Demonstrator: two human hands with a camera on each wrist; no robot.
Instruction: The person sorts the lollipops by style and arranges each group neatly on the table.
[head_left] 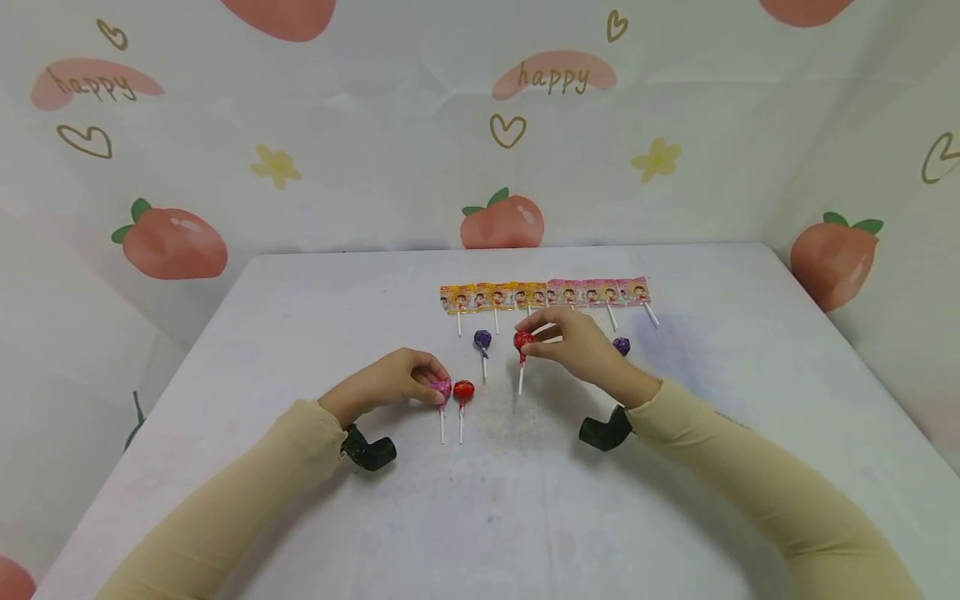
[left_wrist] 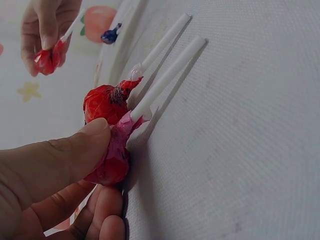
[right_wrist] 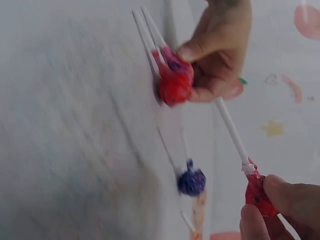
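Observation:
My left hand [head_left: 397,383] pinches the wrapped head of a pink lollipop [left_wrist: 114,162] between thumb and fingers, its white stick pointing towards me. Right beside it on the table lies a red lollipop [head_left: 463,391], stick also towards me. Farther right, my right hand [head_left: 576,343] holds a second red lollipop [right_wrist: 260,196] by its head. In the right wrist view this one is off the table. A purple lollipop [head_left: 482,339] lies between the two hands, towards the back. Another purple lollipop [head_left: 622,345] is partly hidden behind the right hand.
Along the back runs a row of flat-wrapped lollipops, yellow packets [head_left: 494,296] on the left and pink packets [head_left: 602,292] on the right. The white table [head_left: 480,508] meets a printed cloth backdrop [head_left: 375,183]. A dark wrist mount [head_left: 606,429] hangs under each forearm.

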